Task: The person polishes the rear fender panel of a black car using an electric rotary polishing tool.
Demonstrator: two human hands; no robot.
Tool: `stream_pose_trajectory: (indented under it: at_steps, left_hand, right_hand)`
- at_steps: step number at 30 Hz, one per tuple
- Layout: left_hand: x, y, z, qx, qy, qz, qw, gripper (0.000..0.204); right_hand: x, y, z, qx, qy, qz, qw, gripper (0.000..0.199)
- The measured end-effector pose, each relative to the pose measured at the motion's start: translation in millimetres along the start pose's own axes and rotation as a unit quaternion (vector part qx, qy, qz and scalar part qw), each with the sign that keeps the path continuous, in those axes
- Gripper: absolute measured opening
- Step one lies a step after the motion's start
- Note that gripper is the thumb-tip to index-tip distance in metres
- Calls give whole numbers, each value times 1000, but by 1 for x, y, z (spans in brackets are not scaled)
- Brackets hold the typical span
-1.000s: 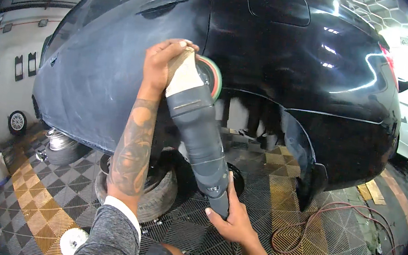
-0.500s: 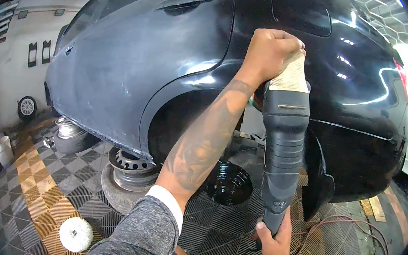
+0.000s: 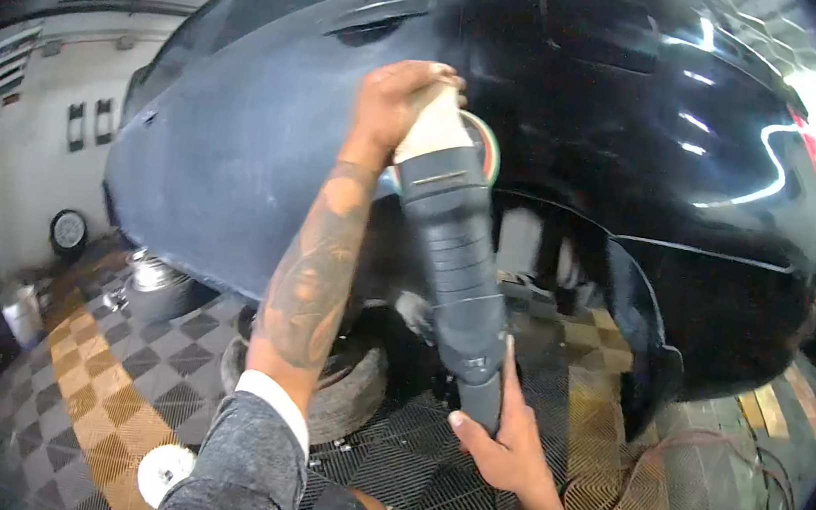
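Right hand (image 3: 507,448) wraps the tail end of the polisher (image 3: 454,250), fingers closed round the narrow grip near where the cord would exit; that end gives leverage to steer and hold the angle. Left hand (image 3: 397,103) is clamped over the pale head housing at the top, palm down, pressing the tool into the panel, so the two-point hold splits the job: rear hand aims, front hand loads. Left forearm runs straight up from the grey sleeve (image 3: 238,467), roughly in line with the tool body, which keeps the push square to the surface. The pad (image 3: 486,148), green and red at its rim, sits flat against the dark car body (image 3: 237,165) just above the wheel arch (image 3: 571,233); most of the pad is hidden behind the head and the hand, so I can't tell exactly how much of it touches. Panel left of the pad looks dull and hazy, panel to the right is glossy with sharp light reflections. The wheel is off: a tyre (image 3: 352,390) lies flat on the floor under the arch, right of the left forearm, leaving the arch edge open to the tool. A white round pad (image 3: 164,471) lies on the chequered floor (image 3: 113,373) near the sleeve, within reach. A reddish cable (image 3: 667,456) loops on the grating to the right, clear of the feet. Further left, a shiny metal part (image 3: 156,277) sits on the floor, and the wall (image 3: 28,141) stands beyond.
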State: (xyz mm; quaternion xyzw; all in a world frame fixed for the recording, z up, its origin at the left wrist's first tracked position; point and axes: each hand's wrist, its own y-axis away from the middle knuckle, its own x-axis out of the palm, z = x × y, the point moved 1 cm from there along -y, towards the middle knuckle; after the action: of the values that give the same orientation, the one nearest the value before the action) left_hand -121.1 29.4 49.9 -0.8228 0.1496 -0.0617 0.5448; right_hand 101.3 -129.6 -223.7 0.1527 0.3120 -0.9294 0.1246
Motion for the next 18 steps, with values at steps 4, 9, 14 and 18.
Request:
stream_pose_trajectory:
  at_steps: [4,9,14,18]
  left_hand:
    - [9,-21,14,358,-411,0,838,23]
    - [96,-45,43,415,-376,-55,827,18]
    - [147,-67,51,448,-449,-49,771,15]
    - [174,-62,47,412,-422,-30,807,19]
  right_hand:
    - [-7,10,-8,-20,-74,-43,996,96]
    - [-39,38,-18,-57,14,-153,987,75]
    - [-50,64,-33,64,-144,-202,967,84]
    - [-67,66,-20,68,-75,-226,969,75]
